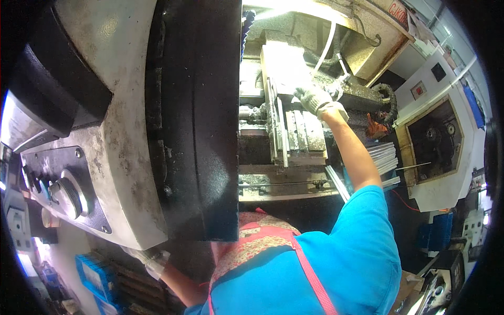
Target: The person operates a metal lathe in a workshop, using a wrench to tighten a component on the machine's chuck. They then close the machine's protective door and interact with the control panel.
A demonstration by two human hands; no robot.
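Note:
My right hand (315,102), in a pale work glove, reaches over the slide (310,143) of a lathe-like machine. Its fingers look curled at the brightly lit top part of the slide; glare hides what they hold, if anything. A thin metal rod (284,139) lies lengthwise along the slide's left side, apart from that hand. My left hand (150,261), also gloved, is low at the left, by the lower edge of the control panel (68,189). The machine housing hides its fingers. A round ridged knob (68,197) sits on that panel.
A dark sliding door (202,121) stands left of the work area. Several silver metal bars (382,157) lie right of my right forearm. Beyond are a coiled hose (387,100) and another machine (446,136). Blue crates (97,275) stand at lower left.

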